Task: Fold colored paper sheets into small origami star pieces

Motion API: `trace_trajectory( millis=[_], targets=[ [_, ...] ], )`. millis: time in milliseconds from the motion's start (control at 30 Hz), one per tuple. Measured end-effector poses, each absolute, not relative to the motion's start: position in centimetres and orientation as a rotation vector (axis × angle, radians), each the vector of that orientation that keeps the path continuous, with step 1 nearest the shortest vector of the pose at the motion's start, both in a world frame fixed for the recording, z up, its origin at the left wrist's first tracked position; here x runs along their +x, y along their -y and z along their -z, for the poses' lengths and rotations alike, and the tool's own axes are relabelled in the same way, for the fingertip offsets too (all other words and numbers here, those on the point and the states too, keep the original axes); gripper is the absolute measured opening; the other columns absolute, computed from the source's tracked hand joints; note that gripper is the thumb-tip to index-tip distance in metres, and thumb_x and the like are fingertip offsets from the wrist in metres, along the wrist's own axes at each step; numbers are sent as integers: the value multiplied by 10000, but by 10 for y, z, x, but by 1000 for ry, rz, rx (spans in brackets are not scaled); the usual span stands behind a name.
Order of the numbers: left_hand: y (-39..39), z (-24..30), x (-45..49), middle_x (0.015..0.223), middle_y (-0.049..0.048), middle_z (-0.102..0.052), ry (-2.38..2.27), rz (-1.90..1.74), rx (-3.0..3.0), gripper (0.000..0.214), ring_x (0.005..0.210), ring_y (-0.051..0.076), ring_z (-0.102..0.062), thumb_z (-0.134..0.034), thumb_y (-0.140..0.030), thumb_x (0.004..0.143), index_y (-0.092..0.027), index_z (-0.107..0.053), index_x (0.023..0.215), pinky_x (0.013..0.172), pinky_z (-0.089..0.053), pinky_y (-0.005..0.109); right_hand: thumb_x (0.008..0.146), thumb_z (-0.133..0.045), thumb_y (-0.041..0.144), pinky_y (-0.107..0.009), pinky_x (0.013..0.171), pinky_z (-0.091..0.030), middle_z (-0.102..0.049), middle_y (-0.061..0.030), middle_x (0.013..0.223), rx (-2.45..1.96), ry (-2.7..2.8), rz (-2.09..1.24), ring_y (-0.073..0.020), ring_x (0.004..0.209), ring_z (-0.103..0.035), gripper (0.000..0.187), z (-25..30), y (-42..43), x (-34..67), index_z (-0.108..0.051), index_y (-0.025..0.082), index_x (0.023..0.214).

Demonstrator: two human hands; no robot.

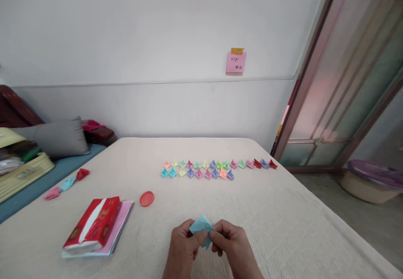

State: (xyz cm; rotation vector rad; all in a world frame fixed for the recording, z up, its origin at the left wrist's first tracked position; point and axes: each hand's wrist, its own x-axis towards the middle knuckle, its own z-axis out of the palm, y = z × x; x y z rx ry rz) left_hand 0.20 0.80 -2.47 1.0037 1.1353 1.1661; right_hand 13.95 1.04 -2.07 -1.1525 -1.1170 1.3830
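Observation:
A light blue piece of folded origami paper (202,225) is held up over the near middle of the table, one corner pointing away from me. My left hand (185,241) pinches its left side, the thumb lying across the front. On the right side, my right hand (229,239) grips the edge between thumb and fingers. Part of the paper's lower half is hidden behind the thumbs. Farther off, two rows of small folded paper pieces (198,173) in several colours stand on the cloth.
A red tissue pack (94,222) lies on a stack of coloured paper (121,226) at the left. Nearby is a round red lid (146,199). Three folded papers (67,183) lie by the left edge. A pink note (236,63) hangs on the wall.

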Motion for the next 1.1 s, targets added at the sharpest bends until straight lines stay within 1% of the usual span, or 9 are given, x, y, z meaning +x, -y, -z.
trace_trajectory(
  millis=[233,367,433,533,633,700,833,967,1100],
  targets=[
    [-6,19,5,373,-118,-298,-1205,-1154,1012,257,358,44,-197,-658,-341,684,-167,-509,568,371,-123,204,614,-653,245,-223,413,-265,-485,55,381,-1224,1056,-1345,-90,383,-401,180,26,-10,137,-534,178,497],
    [-5,18,8,491,-75,-480,-1199,-1193,1028,267,420,92,-413,-642,-334,715,-149,-570,894,406,-291,201,642,-656,259,-224,426,-245,-451,69,391,-1224,945,-1306,-78,389,-360,215,19,-10,139,-510,184,503],
    [-2,19,12,624,-32,-593,-1250,-1287,1093,400,589,149,-557,-656,-269,695,-166,-522,1058,548,-423,243,653,-658,275,-224,428,-236,-449,71,396,-1217,870,-1295,-74,387,-337,247,16,-9,140,-484,191,500],
    [3,26,20,942,53,-666,-1349,-1380,1284,596,862,215,-612,-636,-86,597,-195,-456,1154,795,-471,336,656,-660,286,-224,425,-226,-458,67,403,-1210,790,-1306,-71,386,-319,264,14,-9,141,-467,195,500],
    [7,38,27,1287,130,-493,-1353,-1451,1555,675,1055,253,-562,-531,21,547,-211,-433,1174,831,-504,375,654,-655,290,-227,417,-226,-467,61,412,-1217,771,-1319,-72,386,-321,256,13,-8,140,-475,193,500],
    [8,48,29,1393,136,-366,-1390,-1473,1791,631,1151,270,-511,-470,49,577,-220,-465,1148,828,-522,389,661,-645,290,-228,412,-221,-471,60,420,-1215,773,-1325,-73,388,-321,251,12,-7,139,-475,194,503],
    [3,69,22,1315,153,-458,-1621,-1370,2209,489,1131,271,-550,-387,47,732,-221,-515,1121,758,-558,376,672,-621,279,-229,407,-191,-440,71,404,-1249,767,-1325,-67,380,-298,265,10,-5,136,-444,203,491],
    [1,77,13,1132,142,-633,-1619,-1350,2534,347,976,258,-643,-469,-74,823,-230,-571,1115,727,-559,326,681,-606,268,-233,403,-186,-436,68,400,-1300,803,-1304,-64,372,-292,282,13,-6,132,-415,211,482],
    [5,59,16,1000,118,-691,-1662,-1458,2225,264,869,242,-647,-445,-129,862,-238,-662,965,757,-494,327,711,-626,329,-238,409,-225,-475,50,431,-1294,921,-1266,-77,385,-330,306,17,-6,131,-431,213,507]
  ],
)
